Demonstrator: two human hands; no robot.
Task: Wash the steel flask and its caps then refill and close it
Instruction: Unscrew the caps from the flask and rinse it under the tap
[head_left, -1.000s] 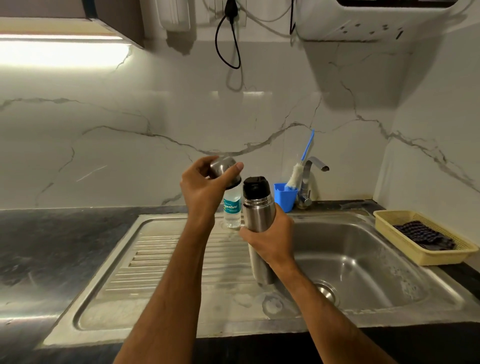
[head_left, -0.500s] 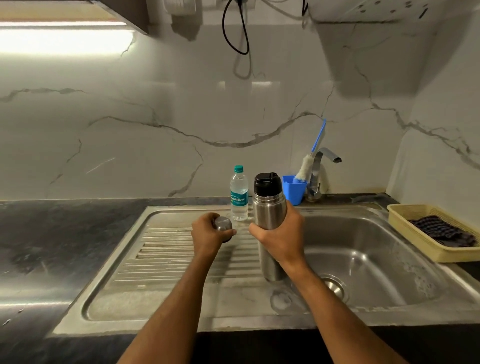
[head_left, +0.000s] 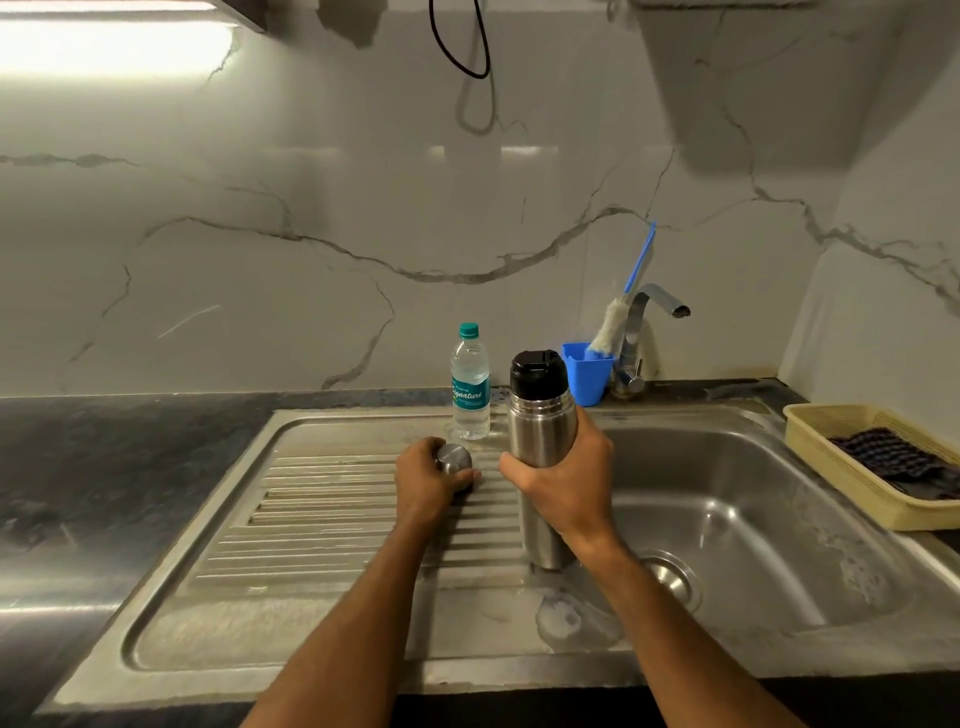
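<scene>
A tall cylindrical flask of brushed stainless steel (head_left: 540, 447) was held upright at the junction of the ribbed draining board and the basin, its base set down on the steel near the basin's edge. It was gripped around the upper body by the right hand (head_left: 563, 480), whose fingers and thumb were wrapped tightly round the smooth metal. The flask's neck was closed by a glossy black plastic inner cap (head_left: 535, 371), rounded at the shoulders and flat on top.

A small domed outer cap of stainless steel (head_left: 453, 460) was held low over the ridged draining board (head_left: 332, 509) by the left hand (head_left: 428, 480), whose fingers were curled over and around it; whether the cap touched the ridges could not be told. The cap was just to the left of the flask.

Behind the cap, a clear plastic water bottle with a teal screw top and teal label (head_left: 470, 387) was seen standing upright at the back of the board. To the right of it, a small blue plastic tub (head_left: 587, 374) was seen, holding a bottle brush with a fluffy white head and thin blue handle (head_left: 618, 317) that leaned against the curved chrome tap (head_left: 649, 317). The deep stainless basin (head_left: 769, 519) was marked with dull water stains, and a round drain lay at its bottom. On the dark stone counter at the far right, a pale yellow woven-textured plastic tray (head_left: 841, 467) was seen with a dark knitted cloth (head_left: 893, 457) in it.
</scene>
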